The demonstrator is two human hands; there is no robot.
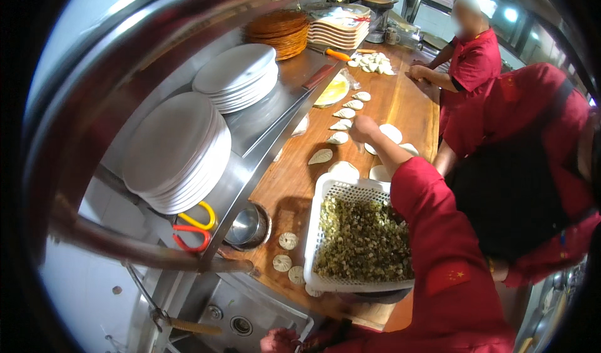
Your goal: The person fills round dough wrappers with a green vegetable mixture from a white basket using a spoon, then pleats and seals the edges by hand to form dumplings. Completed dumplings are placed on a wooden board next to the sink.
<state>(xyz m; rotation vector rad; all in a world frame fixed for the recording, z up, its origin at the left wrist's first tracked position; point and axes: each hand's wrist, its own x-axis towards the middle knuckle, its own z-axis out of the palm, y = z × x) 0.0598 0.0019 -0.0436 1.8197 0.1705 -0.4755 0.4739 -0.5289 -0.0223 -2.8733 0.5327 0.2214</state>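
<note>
My right hand [364,128] reaches over the wooden worktop, beside a row of leaf-pleated dumplings [337,138]. Its fingers point down and are mostly hidden, so any grip is unclear. Round dough wrappers [390,133] lie just right of it, and another wrapper [343,169] is nearer me. Under my forearm stands a white plastic basket [313,231] of chopped green filling [361,240]. My left hand [281,340] is low at the picture's bottom edge, by the sink, with its fingers curled and partly cut off. Round pleated buns [288,241] sit left of the basket.
A steel shelf [263,132] on the left carries white plate stacks [176,151], woven trays [277,34] and red-and-yellow-handled scissors [192,235]. Below it are a metal pot [245,226] and a sink [267,306]. Two co-workers in red [516,104] stand along the right side.
</note>
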